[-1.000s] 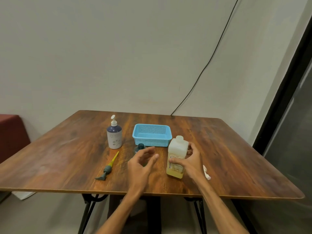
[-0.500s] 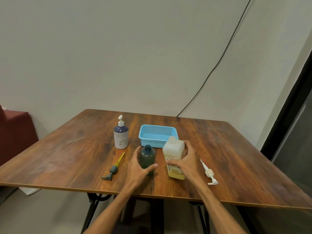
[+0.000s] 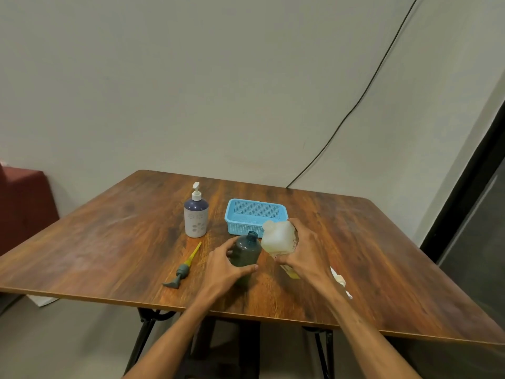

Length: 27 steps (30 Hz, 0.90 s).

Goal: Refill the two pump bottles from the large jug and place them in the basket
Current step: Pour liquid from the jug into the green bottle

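A dark green bottle [image 3: 247,250] with an open neck stands near the table's middle, and my left hand [image 3: 224,266] grips its lower body. My right hand [image 3: 306,255] grips the large white jug [image 3: 278,237], which holds yellowish liquid and is tilted left with its mouth close to the green bottle's neck. A white and purple pump bottle [image 3: 196,214] stands upright further left, pump in place. Just behind the jug sits the blue basket [image 3: 255,216] with nothing in it.
A grey pump head with a yellow tube [image 3: 183,268] lies on the wooden table [image 3: 109,242] left of my left hand. A white pump head [image 3: 340,281] lies right of my right wrist. A black cable runs down the wall.
My left hand has closed round the green bottle. My right hand has lifted the jug and tipped it left toward the bottle's neck.
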{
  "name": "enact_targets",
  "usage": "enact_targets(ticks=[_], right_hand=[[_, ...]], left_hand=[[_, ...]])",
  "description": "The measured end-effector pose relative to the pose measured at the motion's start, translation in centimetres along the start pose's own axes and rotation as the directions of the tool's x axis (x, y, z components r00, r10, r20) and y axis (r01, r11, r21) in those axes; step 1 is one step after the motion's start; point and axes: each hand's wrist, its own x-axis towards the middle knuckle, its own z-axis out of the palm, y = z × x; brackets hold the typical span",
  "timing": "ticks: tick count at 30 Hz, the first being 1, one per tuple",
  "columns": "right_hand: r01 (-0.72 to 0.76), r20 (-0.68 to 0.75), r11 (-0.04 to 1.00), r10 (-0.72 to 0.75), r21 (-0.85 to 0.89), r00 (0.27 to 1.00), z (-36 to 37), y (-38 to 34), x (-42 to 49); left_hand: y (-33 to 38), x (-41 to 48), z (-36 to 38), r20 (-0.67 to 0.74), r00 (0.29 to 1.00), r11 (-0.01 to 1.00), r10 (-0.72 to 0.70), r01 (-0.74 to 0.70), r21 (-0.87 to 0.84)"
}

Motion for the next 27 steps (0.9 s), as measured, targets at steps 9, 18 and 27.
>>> enact_targets(ticks=[9, 18, 27], right_hand=[[0.087, 0.026, 0.985, -0.084, -0.152, 0.996, -1.1, 0.1, 1.1], [0.118, 0.048, 0.952, -0.109, -0.281, 0.993, -1.6, 0.1, 1.1], [0.152, 0.063, 0.909, -0.139, -0.388, 0.988, -2.0, 0.1, 1.2]], left_hand=[[1.9, -0.3, -0.9, 0.014, 0.999, 0.998, 0.032, -0.033, 0.050], [2.6, -0.3, -1.2, 0.045, 0.997, 0.995, 0.062, -0.065, 0.079], [2.9, -0.5, -1.1, 0.044, 0.996, 0.991, 0.080, -0.084, 0.105]])
